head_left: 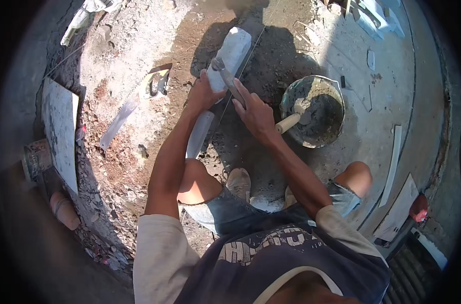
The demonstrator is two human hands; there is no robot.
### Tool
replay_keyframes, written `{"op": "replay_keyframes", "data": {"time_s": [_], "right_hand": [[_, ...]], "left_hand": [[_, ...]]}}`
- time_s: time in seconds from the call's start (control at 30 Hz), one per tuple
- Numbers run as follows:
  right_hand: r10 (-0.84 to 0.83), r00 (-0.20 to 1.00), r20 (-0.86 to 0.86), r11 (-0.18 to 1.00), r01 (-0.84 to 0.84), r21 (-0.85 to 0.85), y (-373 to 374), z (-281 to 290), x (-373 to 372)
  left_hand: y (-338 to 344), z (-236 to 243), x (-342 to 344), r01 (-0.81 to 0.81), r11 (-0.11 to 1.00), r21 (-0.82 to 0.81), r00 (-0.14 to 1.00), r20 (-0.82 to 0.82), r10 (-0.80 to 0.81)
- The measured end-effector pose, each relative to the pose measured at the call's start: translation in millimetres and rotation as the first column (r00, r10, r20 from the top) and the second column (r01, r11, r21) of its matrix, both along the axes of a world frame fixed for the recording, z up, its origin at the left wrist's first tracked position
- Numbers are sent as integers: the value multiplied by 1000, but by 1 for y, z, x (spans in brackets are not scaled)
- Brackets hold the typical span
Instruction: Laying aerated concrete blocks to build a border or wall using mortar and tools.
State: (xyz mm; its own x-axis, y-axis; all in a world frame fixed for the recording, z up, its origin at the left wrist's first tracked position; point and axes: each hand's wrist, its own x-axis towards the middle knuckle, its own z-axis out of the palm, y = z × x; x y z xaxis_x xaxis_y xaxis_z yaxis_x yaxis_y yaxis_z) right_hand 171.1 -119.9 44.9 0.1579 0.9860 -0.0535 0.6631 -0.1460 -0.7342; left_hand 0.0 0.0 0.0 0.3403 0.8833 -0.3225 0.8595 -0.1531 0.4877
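your left hand [205,95] held the near end of a pale block [235,46], ahead of you and left of a round bucket [338,88]; your right hand [257,115] was wrapped around a hammer-like tool [227,77], its head over the block.

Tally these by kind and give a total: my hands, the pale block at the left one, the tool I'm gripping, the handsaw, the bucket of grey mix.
Hands, left hand and right hand: 2
Pale block: 1
Gripped tool: 1
Handsaw: 1
Bucket: 1
Total: 6
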Motion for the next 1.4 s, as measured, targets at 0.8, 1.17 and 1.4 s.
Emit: {"op": "replay_keyframes", "data": {"time_s": [0.8,1.17,1.4], "right_hand": [[101,967,236,988,-70,-136,21,-10,1],[55,985,166,996,-42,-79,19,0,-9],[35,974,225,997,-18,-77,26,-5,4]], "left_hand": [[4,3,-5,13,999,41,997,74,-16],[4,4,-10,-3,999,36,998,56,1],[13,-2,1,-10,998,67,1000,16,9]]}}
